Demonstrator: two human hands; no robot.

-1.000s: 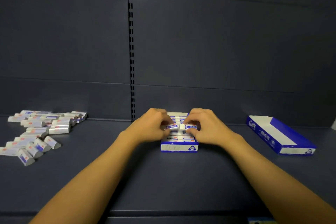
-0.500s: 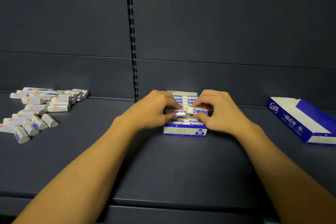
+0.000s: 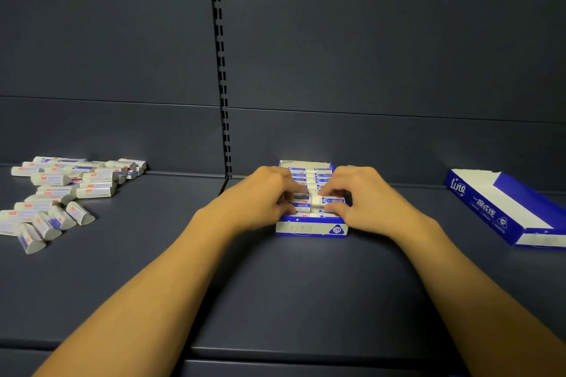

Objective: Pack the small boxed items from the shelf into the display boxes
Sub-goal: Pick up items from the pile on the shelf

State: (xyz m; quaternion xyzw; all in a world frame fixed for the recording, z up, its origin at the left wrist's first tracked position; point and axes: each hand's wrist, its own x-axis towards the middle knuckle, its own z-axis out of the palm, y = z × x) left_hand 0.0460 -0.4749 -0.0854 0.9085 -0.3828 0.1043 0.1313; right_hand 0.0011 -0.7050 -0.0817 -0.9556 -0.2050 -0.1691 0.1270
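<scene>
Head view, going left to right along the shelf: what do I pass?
Loose pile of small boxes → left hand → display box being filled → right hand → empty display box lying at an angle.

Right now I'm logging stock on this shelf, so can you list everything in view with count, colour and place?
Display box being filled: one, blue and white, centre of the shelf, rows of small boxed items inside.
Small boxed items in hand: two, white with blue print; one in the left grip, one in the right, over the box's near end.
Loose small boxed items: a pile too overlapped to count exactly, white-grey with red and blue marks, left on the shelf.
Second display box: one, blue and white, right, angled; no items show inside.
Shelf: one, dark grey.
Slotted upright: one, dark, back panel.
Left hand: pinches an item.
Right hand: pinches an item.
</scene>
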